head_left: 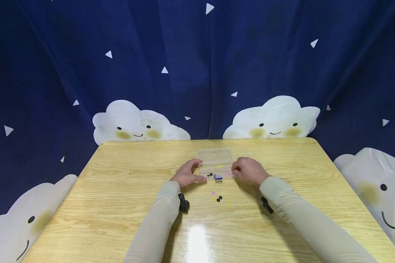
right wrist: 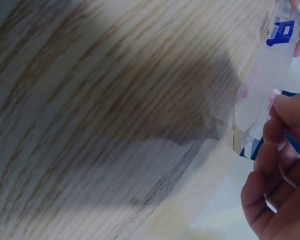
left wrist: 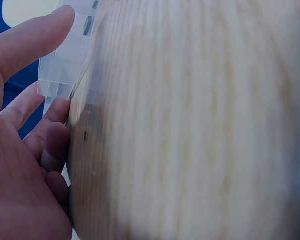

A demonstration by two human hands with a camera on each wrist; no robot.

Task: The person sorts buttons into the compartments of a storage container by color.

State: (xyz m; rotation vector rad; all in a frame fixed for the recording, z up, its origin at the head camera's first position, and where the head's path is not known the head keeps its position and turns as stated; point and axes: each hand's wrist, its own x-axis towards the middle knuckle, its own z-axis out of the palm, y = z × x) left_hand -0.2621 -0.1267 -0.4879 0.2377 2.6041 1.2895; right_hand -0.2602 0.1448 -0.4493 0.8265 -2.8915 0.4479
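Note:
A clear plastic compartment box (head_left: 221,171) lies on the table, its transparent lid (head_left: 215,157) raised at the back. On its front is a blue latch (head_left: 218,178). Black buttons (head_left: 211,174), yellow ones and pink ones show inside. My left hand (head_left: 187,174) grips the box's left end, thumb at the front and fingers toward the back. At the right end, my right hand (head_left: 250,170) has thumb and fingertips together over the box. In the right wrist view it pinches a small pink button (right wrist: 275,93), mostly covered by the fingers.
Several loose buttons lie on the wooden table (head_left: 125,190) in front of the box: a pink button (head_left: 213,193), black buttons (head_left: 218,199) and yellow buttons (head_left: 229,202). A dark blue curtain (head_left: 191,84) with cloud figures hangs behind the table's far edge.

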